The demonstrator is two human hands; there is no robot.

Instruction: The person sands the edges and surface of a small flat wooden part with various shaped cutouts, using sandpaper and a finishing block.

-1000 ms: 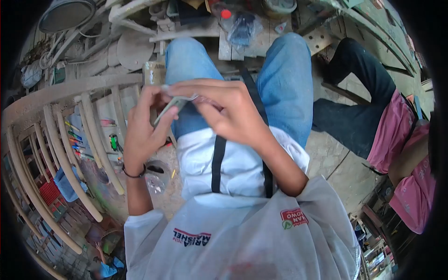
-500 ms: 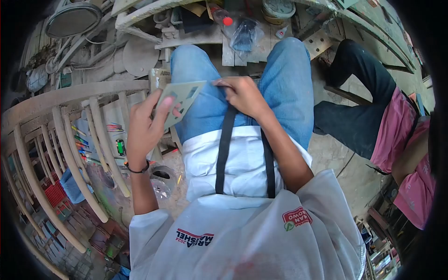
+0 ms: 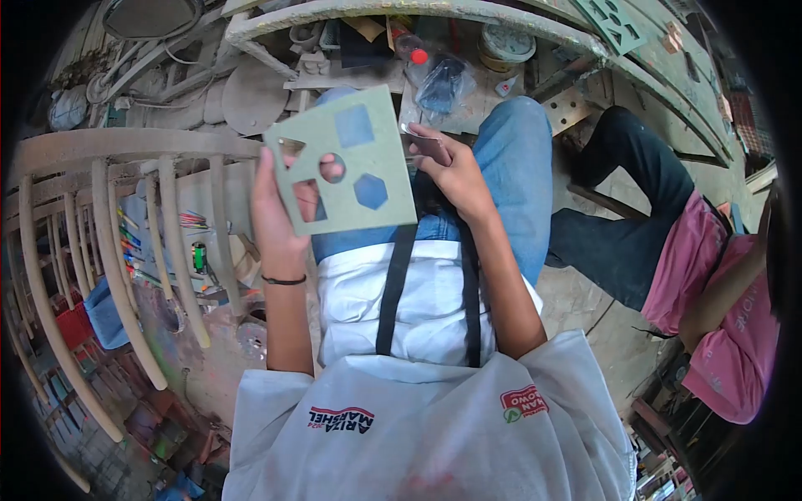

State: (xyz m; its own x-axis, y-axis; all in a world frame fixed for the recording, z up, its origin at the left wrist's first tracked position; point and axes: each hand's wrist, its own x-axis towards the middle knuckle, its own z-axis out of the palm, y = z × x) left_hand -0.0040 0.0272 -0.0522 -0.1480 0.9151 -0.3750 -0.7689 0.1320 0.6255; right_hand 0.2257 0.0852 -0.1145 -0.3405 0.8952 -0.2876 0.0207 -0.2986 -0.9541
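A pale green board (image 3: 330,200) with several cut-out shapes, among them a square, a circle and a hexagon, faces the camera above the lap. My left hand (image 3: 280,200) is closed on its left side, and some fingers show through the openings. Just right of the board, my right hand (image 3: 455,175) pinches a small brown folded piece, perhaps sandpaper (image 3: 428,149). A narrow gap separates that piece from the board's right edge.
A co-worker in a pink shirt (image 3: 693,275) sits at the right. Wooden rails (image 3: 134,144) curve along the left. Ahead are a lidded tub (image 3: 506,46), a plastic bag (image 3: 443,83) and a red-capped bottle (image 3: 411,50). Another cut-out board (image 3: 610,23) lies at the upper right.
The board has turned from a steep tilt to face the camera and looks larger. My right hand has shifted slightly right and down, and the brown piece in it now shows clearly.
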